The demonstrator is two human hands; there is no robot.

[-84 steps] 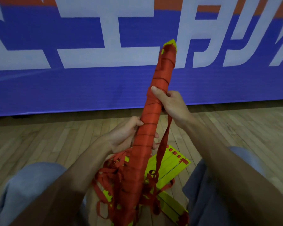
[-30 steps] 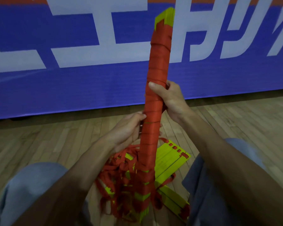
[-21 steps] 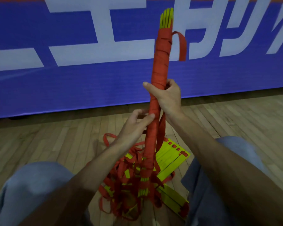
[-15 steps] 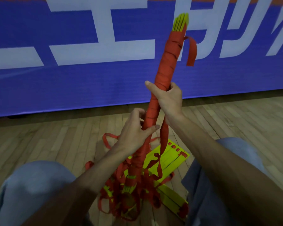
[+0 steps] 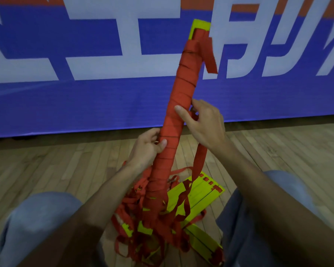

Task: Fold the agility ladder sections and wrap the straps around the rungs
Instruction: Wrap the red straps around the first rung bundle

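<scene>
Yellow plastic rung bundle wound in red webbing (image 5: 178, 87) turned since 0.5 s ago. Gripped by left hand (image 5: 145, 149) fingers (image 5: 151, 132); loose red strap (image 5: 200, 160) pinched against it by right hand (image 5: 206, 124). Wrapping judged unfinished.

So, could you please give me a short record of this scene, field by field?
held item: long bundle of yellow plastic rungs wound in red webbing strap, tilted, top leaning right
left hand: grips the bundle low down
right hand: grips it higher up, thumb across the front
loose red strap: hangs from under the right hand into the tangle below
strap tail: free near the top
on floor: flat yellow rungs on wooden floor
background: blue banner with white lettering
</scene>
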